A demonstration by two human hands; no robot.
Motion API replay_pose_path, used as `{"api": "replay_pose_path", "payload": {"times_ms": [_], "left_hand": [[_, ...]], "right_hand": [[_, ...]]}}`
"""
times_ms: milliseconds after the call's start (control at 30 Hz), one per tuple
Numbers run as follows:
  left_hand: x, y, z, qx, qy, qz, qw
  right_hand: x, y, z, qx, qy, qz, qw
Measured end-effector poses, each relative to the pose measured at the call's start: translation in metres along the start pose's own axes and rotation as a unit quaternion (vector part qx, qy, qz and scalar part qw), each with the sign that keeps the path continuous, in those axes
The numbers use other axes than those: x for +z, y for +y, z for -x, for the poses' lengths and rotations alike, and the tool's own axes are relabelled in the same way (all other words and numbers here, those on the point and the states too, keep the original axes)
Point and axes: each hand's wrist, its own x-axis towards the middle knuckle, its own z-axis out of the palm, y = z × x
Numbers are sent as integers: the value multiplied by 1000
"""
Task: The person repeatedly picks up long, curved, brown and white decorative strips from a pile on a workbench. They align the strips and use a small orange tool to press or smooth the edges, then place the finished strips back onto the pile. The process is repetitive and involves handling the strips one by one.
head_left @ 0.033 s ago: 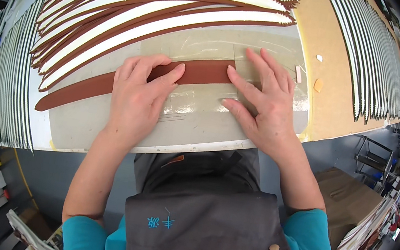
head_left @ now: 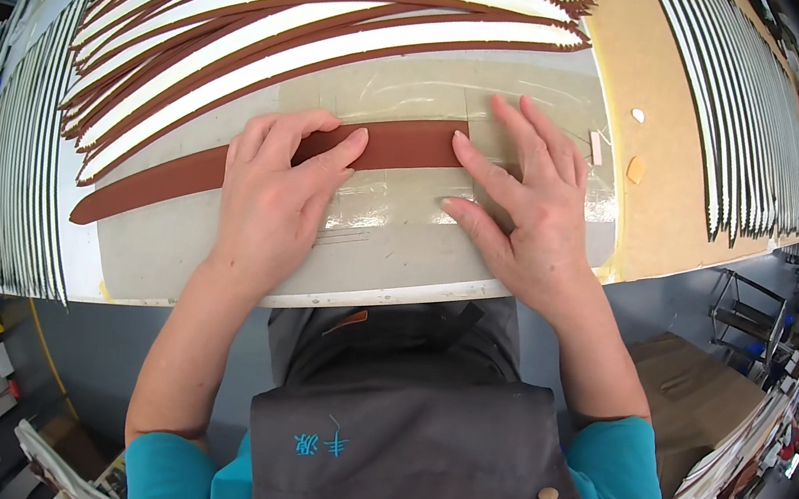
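A reddish-brown strip (head_left: 413, 145), which looks like leather, lies flat across the grey mat (head_left: 167, 254). Its left end is rounded and its right end is cut straight. My left hand (head_left: 276, 193) sits over the strip's middle and hides part of it. The fingers bend over the far edge while the thumb presses near the strip's upper face, so the hand is closed on it. At the straight end, my right hand (head_left: 541, 208) touches the strip with its index fingertip. Its thumb and other fingers are spread over the clear sheet (head_left: 376, 201), holding nothing.
Brown-edged white strips (head_left: 347, 36) with jagged right ends are piled beyond the mat. Dark-edged strips (head_left: 34, 151) line the table's left side, and more black-and-white strips (head_left: 738, 133) lie at right. Small scraps (head_left: 636, 170) rest on the brown board. The table edge (head_left: 393, 295) runs before me.
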Motion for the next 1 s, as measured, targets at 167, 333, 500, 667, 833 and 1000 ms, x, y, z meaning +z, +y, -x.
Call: {"api": "replay_pose_path", "payload": {"times_ms": [167, 333, 500, 667, 833, 1000], "left_hand": [[-2, 0, -2, 4, -11, 8, 1000], [-1, -2, -4, 12, -14, 27, 999], [-1, -3, -6, 18, -15, 38, 999], [0, -4, -4, 19, -14, 37, 999], [-6, -2, 0, 32, -34, 19, 999], [-18, -7, 29, 6, -47, 30, 998]], "right_hand": [[2, 0, 0, 11, 6, -3, 1000], [2, 0, 0, 18, 4, -3, 1000], [2, -1, 0, 26, 0, 2, 1000], [0, -2, -1, 30, -7, 6, 1000], [-1, -5, -5, 29, -22, 23, 999], [3, 1, -2, 16, -9, 44, 999]]}}
